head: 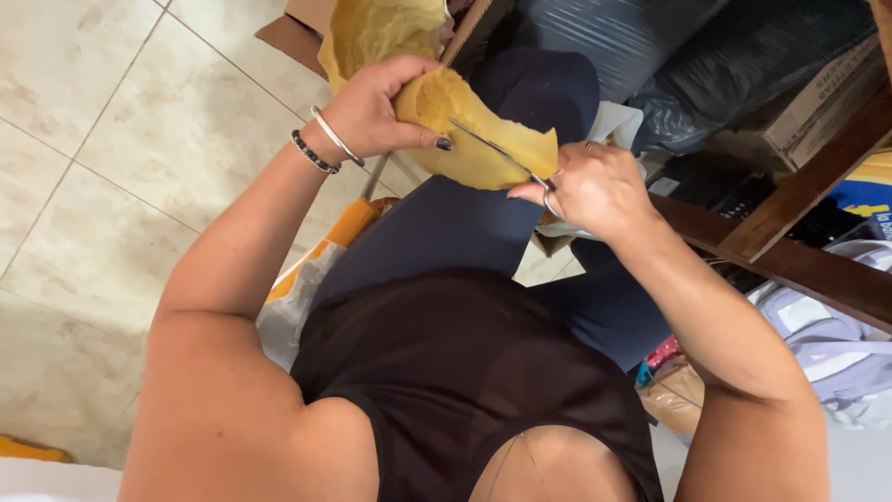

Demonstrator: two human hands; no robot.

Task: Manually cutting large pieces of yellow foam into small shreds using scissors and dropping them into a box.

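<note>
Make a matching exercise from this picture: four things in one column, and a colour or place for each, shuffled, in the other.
Things:
1. yellow sheet
2. scissors
3. bracelets
4. floor tiles

Descriptions:
A. on the left wrist
B. pale beige
C. pinched in the left hand
D. worked by the right hand

Pairs: 1-C, 2-D, 3-A, 4-B

Left hand (376, 112) at upper centre of the frame, clamped on the sheet of material (474, 130). Right hand (595, 191) just right of it and lower, fingers through the scissors (506, 156), blades lying across the sheet. Lap directly beneath both. Tiled floor (102, 186) across the left side. Wooden frame (790, 232) at right, plastic-wrapped bundles (650, 46) behind it at upper right.
</note>
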